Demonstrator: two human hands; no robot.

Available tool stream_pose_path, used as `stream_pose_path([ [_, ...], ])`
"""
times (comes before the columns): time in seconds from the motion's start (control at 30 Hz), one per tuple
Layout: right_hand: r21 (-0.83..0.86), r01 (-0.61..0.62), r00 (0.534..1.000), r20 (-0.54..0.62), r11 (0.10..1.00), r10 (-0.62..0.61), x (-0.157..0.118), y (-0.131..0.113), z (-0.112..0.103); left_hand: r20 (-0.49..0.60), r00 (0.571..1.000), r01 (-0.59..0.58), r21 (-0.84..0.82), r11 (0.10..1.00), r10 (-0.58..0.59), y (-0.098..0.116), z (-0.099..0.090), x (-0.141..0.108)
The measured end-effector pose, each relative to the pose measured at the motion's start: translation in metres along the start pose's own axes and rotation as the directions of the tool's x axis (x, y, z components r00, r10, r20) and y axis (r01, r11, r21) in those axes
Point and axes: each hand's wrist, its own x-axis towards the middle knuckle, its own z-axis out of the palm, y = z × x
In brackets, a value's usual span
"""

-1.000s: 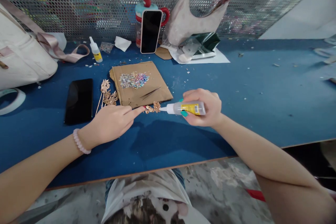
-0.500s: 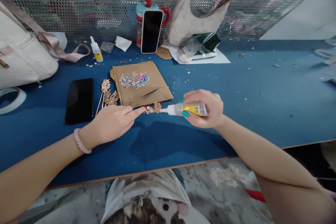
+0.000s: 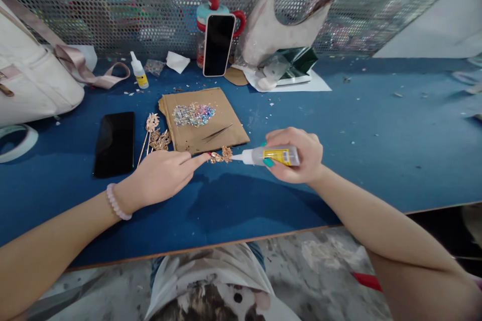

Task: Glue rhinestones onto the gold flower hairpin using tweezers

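My right hand point(image 3: 295, 153) is wrapped round a clear glue bottle point(image 3: 256, 156) with a yellow label, tipped sideways with its nozzle pointing left. The nozzle tip meets the right end of a gold hairpin ornament point(image 3: 221, 155), flower- or leaf-shaped, just in front of the cardboard. My left hand point(image 3: 161, 176) is closed at the ornament's left end, its index fingertip on it; the pin's stem, if any, is hidden under the hand. More gold hairpins point(image 3: 160, 139) lie behind my left hand. On the cardboard piece point(image 3: 229, 135) are small multicoloured rhinestones point(image 3: 194, 114) and tweezers point(image 3: 217, 133).
A black phone point(image 3: 114, 145) lies left of the hairpins, with a tape roll point(image 3: 28, 148) at the far left edge. Toward the back stand another glue bottle point(image 3: 139, 72), a phone point(image 3: 219, 45) propped against a cup point(image 3: 213, 9), and bags point(image 3: 33, 75). Perforated metal sheeting point(image 3: 131, 5) backs the blue table point(image 3: 357, 150).
My right hand and the glue bottle have shifted very slightly right in view, along with the scene. The nozzle stays at the ornament and my left hand holds its place.
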Motion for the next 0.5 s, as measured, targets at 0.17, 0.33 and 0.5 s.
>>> stream_pose_path([
  [0.17,-0.010,0.008,1.000,0.003,1.000,-0.007,0.0003,0.0009,0.0011,-0.002,1.000,-0.006,0.009,1.000,0.006,-0.0003,-0.0007,0.0005],
  [0.33,-0.012,-0.002,1.000,-0.027,1.000,0.002,0.0010,0.0017,-0.0002,-0.003,1.000,-0.004,0.016,1.000,0.004,-0.0002,-0.0007,0.0003],
  [0.5,0.007,-0.026,0.998,-0.058,1.000,0.026,-0.0004,0.0015,-0.0003,0.000,1.000,-0.003,0.012,1.000,0.003,0.0002,-0.0013,-0.0007],
])
